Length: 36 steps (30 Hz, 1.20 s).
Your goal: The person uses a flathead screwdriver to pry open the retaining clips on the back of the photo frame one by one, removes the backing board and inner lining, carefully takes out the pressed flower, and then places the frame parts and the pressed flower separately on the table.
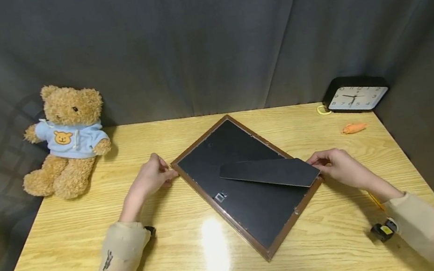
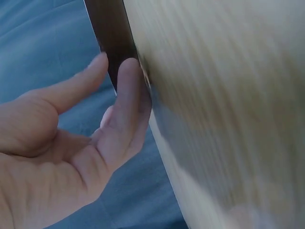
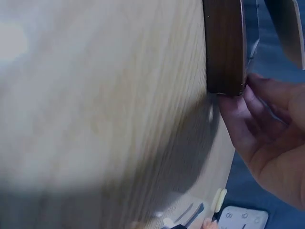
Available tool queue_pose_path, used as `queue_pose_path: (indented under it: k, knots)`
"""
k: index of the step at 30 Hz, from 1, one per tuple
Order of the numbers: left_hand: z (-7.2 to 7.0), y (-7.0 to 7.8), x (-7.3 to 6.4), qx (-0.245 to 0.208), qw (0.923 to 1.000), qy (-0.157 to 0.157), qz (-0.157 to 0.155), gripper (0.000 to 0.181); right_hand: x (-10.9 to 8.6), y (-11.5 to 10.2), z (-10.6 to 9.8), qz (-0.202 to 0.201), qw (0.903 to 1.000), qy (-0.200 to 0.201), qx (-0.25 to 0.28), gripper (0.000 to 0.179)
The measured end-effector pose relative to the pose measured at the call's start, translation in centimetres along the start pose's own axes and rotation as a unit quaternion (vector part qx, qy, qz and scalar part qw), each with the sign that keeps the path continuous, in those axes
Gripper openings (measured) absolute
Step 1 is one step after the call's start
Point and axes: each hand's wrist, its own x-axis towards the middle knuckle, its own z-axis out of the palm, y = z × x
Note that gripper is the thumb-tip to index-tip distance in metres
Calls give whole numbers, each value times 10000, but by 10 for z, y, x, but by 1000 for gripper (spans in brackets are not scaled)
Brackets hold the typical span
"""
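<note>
A picture frame with a brown rim and black backing lies back side up on the table, turned so one corner points toward me. Its black easel stand slants across the backing to the right corner, its wide end lifted. At the left corner my left hand pinches the rim; in the left wrist view its thumb and fingertips sit at the frame's brown side. My right hand grips the right corner, with the thumb on the backing side and a finger under the brown edge in the right wrist view.
On the wooden table, a teddy bear in a blue hoodie sits at the back left. A black clock stands at the back right, with a small orange object before it. A dark curtain hangs behind.
</note>
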Motion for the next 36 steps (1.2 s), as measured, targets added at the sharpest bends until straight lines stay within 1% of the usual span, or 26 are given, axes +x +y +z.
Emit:
queue_pose_path:
  k: [4, 8, 10, 13, 16, 22, 25, 29, 30, 33, 35, 36]
  knots:
    - [4, 4, 4, -193, 9997, 8, -135, 17, -8, -8, 6, 36, 10000, 27, 13, 20]
    - [7, 8, 8, -364, 9991, 0, -220, 10, -14, -14, 14, 28, 9998, 23, 208, 16]
    - [9, 9, 10, -452, 9987, -12, -214, 10, -17, -17, 19, 84, 9989, -36, 465, 16]
    - [12, 12, 11, -555, 9984, -30, -98, 15, -21, -24, 26, 257, 9950, -171, 946, 20]
    - [14, 15, 12, -645, 9979, -76, 1, 20, -26, -32, 34, 476, 9876, -355, 1452, 24]
    - [17, 19, 13, -949, 9953, -171, -65, 35, -31, -48, 46, 689, 9777, -572, 1901, 32]
    - [17, 20, 12, -783, 9967, -211, 17, 44, -32, -54, 52, 675, 9727, -658, 2120, 36]
    - [17, 21, 11, -478, 9983, -249, 224, 51, -32, -60, 59, 635, 9657, -740, 2409, 43]
    - [18, 20, 11, -484, 9981, -264, 262, 52, -32, -61, 60, 636, 9642, -743, 2467, 44]
    - [18, 19, 9, -338, 9981, -288, 434, 54, -32, -65, 65, 645, 9627, -748, 2518, 49]
    - [18, 18, 8, -142, 9979, -297, 566, 55, -32, -67, 68, 614, 9628, -757, 2520, 53]
    - [18, 18, 8, -33, 9975, -297, 636, 55, -32, -68, 70, 573, 9644, -756, 2468, 54]
